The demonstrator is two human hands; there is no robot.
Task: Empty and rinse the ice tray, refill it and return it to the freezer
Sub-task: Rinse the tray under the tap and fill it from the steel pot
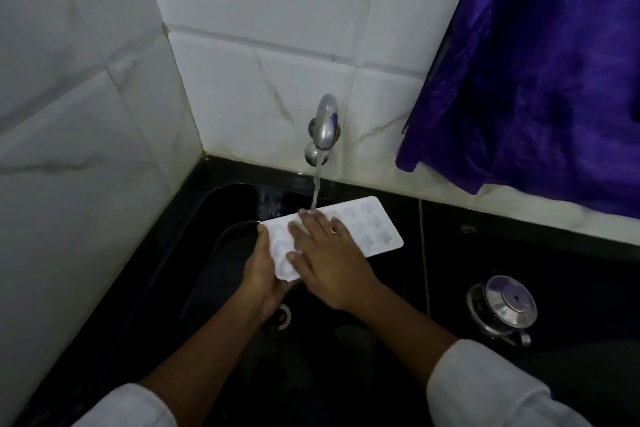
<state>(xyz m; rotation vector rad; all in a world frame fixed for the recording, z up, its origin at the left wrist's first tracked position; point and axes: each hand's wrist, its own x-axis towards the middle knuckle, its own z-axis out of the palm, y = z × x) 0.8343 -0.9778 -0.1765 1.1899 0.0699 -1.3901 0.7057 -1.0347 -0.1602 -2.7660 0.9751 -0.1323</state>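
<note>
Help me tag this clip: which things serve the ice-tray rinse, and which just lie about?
In use: ice tray, running tap, water stream, sink, left hand gripping the tray, right hand flat on it.
Lying about: steel lidded pot, purple cloth.

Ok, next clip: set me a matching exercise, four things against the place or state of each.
Things:
1. tap
2. tray
3. pot
4. cloth

Place or state:
A. hangs at the upper right
B. held over the sink
C. running
D. stands on the counter, right of the sink

Pairs: 1-C, 2-B, 3-D, 4-A
</note>
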